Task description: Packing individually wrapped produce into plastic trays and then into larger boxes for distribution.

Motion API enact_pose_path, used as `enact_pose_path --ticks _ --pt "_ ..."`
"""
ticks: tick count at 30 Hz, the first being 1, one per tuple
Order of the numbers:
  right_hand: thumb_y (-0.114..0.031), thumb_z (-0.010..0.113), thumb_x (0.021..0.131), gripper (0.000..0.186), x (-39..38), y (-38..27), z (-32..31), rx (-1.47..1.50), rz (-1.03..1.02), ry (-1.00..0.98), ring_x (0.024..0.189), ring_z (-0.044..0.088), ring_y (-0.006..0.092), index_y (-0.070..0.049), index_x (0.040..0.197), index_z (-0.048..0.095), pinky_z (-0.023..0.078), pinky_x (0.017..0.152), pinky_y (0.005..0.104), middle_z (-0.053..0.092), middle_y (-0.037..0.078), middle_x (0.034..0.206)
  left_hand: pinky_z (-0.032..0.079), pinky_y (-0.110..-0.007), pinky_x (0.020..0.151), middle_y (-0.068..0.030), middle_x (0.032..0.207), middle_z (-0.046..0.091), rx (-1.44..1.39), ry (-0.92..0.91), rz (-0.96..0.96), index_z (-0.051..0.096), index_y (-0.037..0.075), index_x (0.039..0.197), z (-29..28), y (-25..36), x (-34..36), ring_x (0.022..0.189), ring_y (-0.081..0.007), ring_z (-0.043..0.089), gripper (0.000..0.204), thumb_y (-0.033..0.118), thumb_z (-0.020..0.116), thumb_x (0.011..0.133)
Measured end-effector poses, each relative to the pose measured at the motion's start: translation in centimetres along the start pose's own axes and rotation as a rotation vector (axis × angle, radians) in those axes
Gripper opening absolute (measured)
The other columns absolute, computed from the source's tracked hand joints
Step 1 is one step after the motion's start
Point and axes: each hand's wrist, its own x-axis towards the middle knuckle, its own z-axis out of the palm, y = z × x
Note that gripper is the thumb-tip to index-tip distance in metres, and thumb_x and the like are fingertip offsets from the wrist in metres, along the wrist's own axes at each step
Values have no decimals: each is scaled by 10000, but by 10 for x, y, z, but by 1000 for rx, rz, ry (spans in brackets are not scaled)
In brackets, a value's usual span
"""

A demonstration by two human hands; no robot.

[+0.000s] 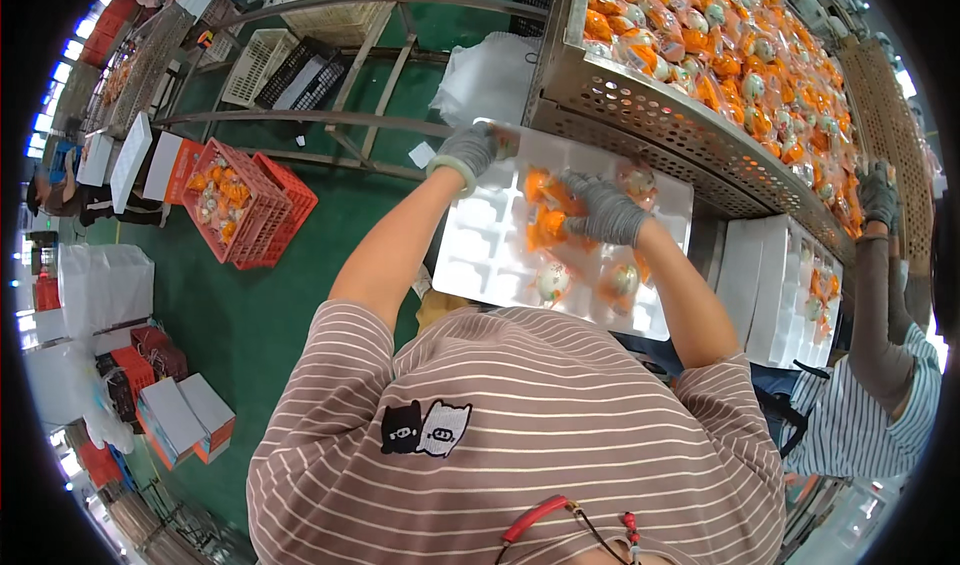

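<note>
A white foam tray (470, 265) with moulded pockets lies in front of me. Several pale, egg-like pieces in clear and orange wrappers sit in its right and middle pockets, among them a wrapped egg (552, 282) near the close edge. My right hand (608, 212), in a grey knit glove, curls over the tray's middle with fingers and thumb around an orange-wrapped egg (548, 227), somewhat blurred. At the tray's far left corner is my left hand (468, 152), also gloved, its fingers curled by a small blurred wrapped piece (507, 144); their grip is partly hidden.
A perforated metal bin (690, 125) heaped with wrapped eggs rises beyond the tray. More white trays (765, 290) stand at right, near a co-worker's gloved hand (878, 197). Metal rails (300, 120) run at far left; a red crate (232, 227) stands on the green floor.
</note>
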Motion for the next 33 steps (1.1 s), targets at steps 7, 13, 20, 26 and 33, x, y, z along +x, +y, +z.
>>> enact_pose_path --ticks 7,13,20,26,33 --pt "-411 668 701 663 36 -7 -14 8 162 -146 1034 544 346 -79 1245 485 430 895 386 591 188 1099 410 -380 953 -168 1244 457 78 235 90 471 182 1281 27 -26 -15 1145 -336 473 513 197 585 781" --pt "-184 586 790 422 10 -1 -38 1121 22 280 930 603 219 -70 1191 518 477 831 316 577 92 1112 405 -356 943 -142 1294 429 -659 144 313 355 170 1363 -3 14 -90 1150 -245 468 678 139 664 760" --pt "-134 685 780 574 3 -26 -8 1165 -189 168 1021 521 155 -86 1284 415 477 861 304 523 79 1163 434 -279 920 -101 1217 494 -1027 -53 386 254 96 1400 1 41 -130 1061 -159 516 825 106 741 735" --pt "-209 756 722 423 5 -62 -19 724 -137 -155 1013 561 182 -24 1056 574 462 875 318 551 115 1161 446 -275 901 -90 1095 573 -901 -351 258 147 131 1440 -7 15 -137 988 -153 552 892 59 710 753" --pt "-341 690 701 468 96 -44 14 15 -158 234 844 629 301 -160 1116 577 489 784 363 648 135 945 428 -294 898 -125 1145 550 -782 282 97 376 83 1329 36 -71 -60 1009 -188 540 503 186 557 871"
